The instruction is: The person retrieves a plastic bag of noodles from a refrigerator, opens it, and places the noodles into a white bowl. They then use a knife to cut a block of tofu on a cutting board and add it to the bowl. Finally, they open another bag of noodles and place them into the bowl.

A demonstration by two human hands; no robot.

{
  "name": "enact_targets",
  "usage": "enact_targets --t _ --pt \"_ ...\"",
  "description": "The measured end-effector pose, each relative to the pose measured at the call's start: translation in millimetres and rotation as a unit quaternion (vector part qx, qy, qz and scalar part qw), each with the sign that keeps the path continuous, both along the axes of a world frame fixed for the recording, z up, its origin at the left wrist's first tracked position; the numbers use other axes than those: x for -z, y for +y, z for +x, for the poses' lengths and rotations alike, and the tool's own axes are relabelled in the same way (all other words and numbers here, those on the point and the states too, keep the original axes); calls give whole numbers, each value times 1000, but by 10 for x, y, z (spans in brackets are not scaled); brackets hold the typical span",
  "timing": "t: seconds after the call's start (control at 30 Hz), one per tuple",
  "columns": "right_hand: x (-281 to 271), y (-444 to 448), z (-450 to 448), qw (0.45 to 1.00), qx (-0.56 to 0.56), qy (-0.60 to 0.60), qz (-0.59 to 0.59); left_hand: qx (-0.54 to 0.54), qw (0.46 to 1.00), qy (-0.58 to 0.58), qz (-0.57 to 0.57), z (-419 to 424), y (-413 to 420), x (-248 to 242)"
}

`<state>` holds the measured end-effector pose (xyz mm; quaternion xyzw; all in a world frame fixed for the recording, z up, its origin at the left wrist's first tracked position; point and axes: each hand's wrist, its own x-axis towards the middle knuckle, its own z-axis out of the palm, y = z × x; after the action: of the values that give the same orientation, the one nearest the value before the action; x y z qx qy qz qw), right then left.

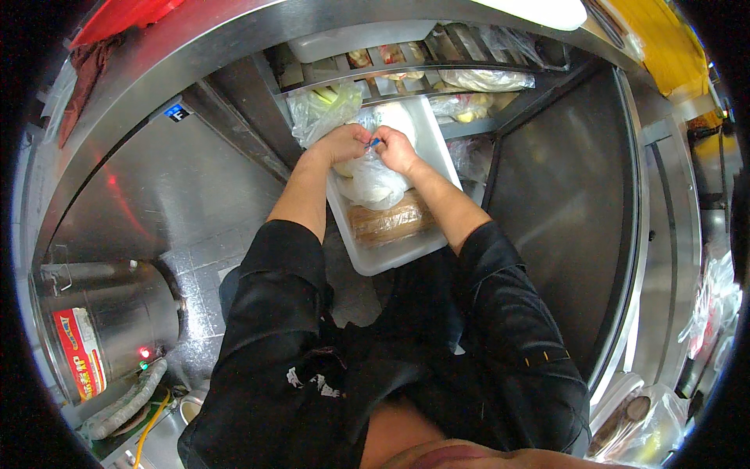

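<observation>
My left hand [344, 143] and my right hand [397, 151] meet over a white plastic bin [366, 261]. Between their fingertips is a small blue strip [375, 142], at the gathered neck of a clear plastic bag [375, 182] with pale contents. Whether the strip is a tie or tape cannot be made out. A brown block in plastic film [391, 220] lies in the bin's near end. Behind my hands a white rounded item [398, 114] shows in the far end. Left of the bin sits a clear bag of green-and-white vegetables [328, 105].
The bin juts from an open steel refrigerator whose rack [375, 82] holds several bagged foods [489, 79]. An open door [556, 193] stands at the right. A steel drum [117, 322] with lit indicator lights is at the lower left, by a grey hose [129, 404].
</observation>
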<state>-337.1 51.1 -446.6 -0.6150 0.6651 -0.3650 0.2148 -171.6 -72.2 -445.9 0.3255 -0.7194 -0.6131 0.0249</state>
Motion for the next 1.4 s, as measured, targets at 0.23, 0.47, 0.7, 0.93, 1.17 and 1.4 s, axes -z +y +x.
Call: enact_targets --t 0.23,0.47,0.7,0.93,1.17,1.4 --pt "254 -75 -127 991 33 -120 48 -17 987 51 -152 -64 108 78" --pt "487 -144 -154 971 60 -223 55 -81 967 101 -220 -95 176 400" --pt "252 -118 3 949 103 -291 67 -144 946 9 -289 -66 372 201" --pt "352 -223 23 977 191 -95 1 -148 923 13 -355 -104 617 -69" --pt "-37 77 212 995 93 -28 -20 -154 924 27 -349 -126 426 252" --pt "-88 169 144 981 1 162 -111 -74 955 21 -285 -156 221 313"
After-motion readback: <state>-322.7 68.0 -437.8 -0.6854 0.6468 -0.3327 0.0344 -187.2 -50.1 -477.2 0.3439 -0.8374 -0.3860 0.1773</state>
